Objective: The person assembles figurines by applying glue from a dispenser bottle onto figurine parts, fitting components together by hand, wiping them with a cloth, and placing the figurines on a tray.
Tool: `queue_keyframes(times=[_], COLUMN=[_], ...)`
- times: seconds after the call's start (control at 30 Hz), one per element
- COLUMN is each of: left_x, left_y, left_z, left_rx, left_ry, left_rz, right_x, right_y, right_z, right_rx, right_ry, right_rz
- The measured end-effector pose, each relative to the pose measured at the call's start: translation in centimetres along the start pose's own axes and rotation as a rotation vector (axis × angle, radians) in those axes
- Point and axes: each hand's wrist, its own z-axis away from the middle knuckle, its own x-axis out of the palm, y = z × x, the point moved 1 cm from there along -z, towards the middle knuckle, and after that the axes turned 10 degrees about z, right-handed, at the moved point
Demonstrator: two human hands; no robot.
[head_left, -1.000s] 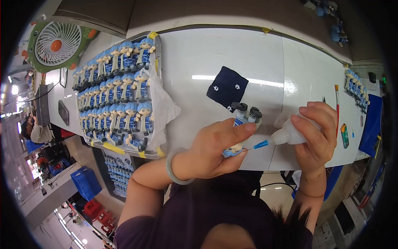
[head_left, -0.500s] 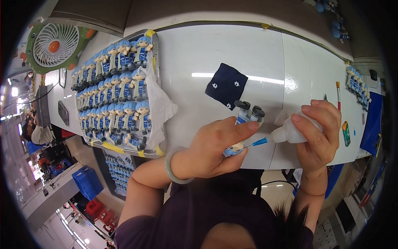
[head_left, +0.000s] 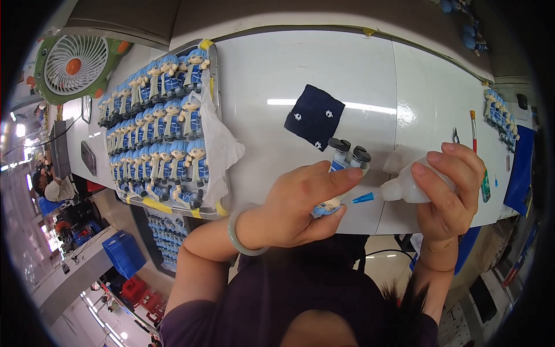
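Note:
My left hand (head_left: pixel 309 199) is closed around a small doll figurine (head_left: pixel 340 163), its dark shoes pointing away from me and its blue-haired head toward me. Part of the figurine's body is hidden behind my fingers. In my right hand (head_left: pixel 451 194) lies a translucent white squeeze bottle (head_left: pixel 407 186), tipped on its side. Its blue dispensing needle (head_left: pixel 363 198) points left at the figurine's head, with a small gap between tip and head. A dark navy cloth (head_left: pixel 312 118) with white prints lies flat on the table beyond my left hand.
At the left, a tray (head_left: pixel 215 115) holds rows of blue-haired figurines, with white tissue (head_left: pixel 217 141) on its right side. A green fan (head_left: pixel 74 65) stands behind it. To the right lie a paintbrush (head_left: pixel 474 130), a green cutter (head_left: pixel 485 186) and more figurines (head_left: pixel 500 118).
My right hand has drawn the bottle slightly to the right, so the needle tip is farther from the figurine's head. My left hand has barely moved.

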Motion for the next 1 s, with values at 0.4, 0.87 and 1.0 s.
queue_keyframes(times=[0.4,0.87,1.0], left_x=[0.0,-0.1,-0.4], left_y=[0.1,0.5,0.1], left_z=[0.0,-0.2,0.1], left_rx=[-0.017,0.131,0.102], left_ry=[-0.02,0.066,-0.085], left_rz=[-0.029,-0.081,-0.03], right_x=[-0.5,0.2,0.5], right_y=[0.1,1.3,2.8], right_z=[0.4,-0.5,0.0], right_rx=[-0.027,-0.008,0.366], right_ry=[-0.021,-0.018,-0.003], right_rz=[-0.006,-0.063,-0.48])
